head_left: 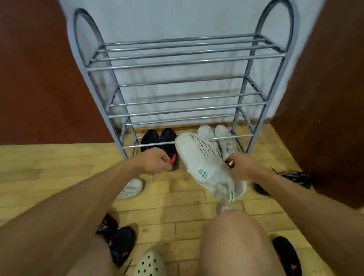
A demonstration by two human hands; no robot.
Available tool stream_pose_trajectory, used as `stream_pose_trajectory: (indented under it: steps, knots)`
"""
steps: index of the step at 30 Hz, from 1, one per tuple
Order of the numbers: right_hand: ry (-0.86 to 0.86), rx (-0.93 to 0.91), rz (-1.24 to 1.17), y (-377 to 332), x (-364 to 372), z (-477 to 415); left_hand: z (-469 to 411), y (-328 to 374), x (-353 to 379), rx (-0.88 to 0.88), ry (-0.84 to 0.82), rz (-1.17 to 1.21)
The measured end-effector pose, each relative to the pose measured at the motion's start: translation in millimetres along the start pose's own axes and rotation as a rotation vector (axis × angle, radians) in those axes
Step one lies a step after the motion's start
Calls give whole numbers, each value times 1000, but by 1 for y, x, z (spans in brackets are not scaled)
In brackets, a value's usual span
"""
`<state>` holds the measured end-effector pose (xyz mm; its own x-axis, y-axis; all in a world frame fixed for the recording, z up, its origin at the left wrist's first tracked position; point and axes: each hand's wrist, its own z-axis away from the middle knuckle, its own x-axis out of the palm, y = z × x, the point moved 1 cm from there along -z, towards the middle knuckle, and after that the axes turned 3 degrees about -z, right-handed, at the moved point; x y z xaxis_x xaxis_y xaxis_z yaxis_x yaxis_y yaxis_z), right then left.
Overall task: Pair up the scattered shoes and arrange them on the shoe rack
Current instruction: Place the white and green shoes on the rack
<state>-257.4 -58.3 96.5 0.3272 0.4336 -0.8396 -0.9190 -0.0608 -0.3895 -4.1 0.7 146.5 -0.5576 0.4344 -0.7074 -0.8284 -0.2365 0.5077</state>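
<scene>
A grey metal shoe rack [180,62] stands against the wall. On its lowest tier sit a black pair [158,137] on the left and a white pair [218,133] on the right. My left hand [154,160] grips the heel of the right black shoe by its red pull tab. My right hand [242,168] holds a white sneaker with a green logo [206,164], tilted, toe toward the rack. Its heel hangs over the floor.
On the wooden floor lie a white shoe [131,189] at left, black shoes [119,239] lower left, a cream clog [149,270], a black shoe [294,179] at right and another [287,257] lower right. Brown panels flank the rack.
</scene>
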Motion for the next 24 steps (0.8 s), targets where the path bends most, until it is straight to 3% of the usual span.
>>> stream_pose_trajectory:
  steps: [7, 14, 19, 24]
  knots:
    - [112, -220, 165, -139, -49, 25, 90, -40, -72, -100, 216, 73]
    - [48, -287, 213, -210, -6, 20, 111, -105, -81, -243, 287, 130]
    - [-131, -244, 165, -210, 58, -27, 65, -159, -56, -300, 178, 51]
    - [-225, -203, 143, -175, 134, -82, -4, -217, -37, -352, -47, -226]
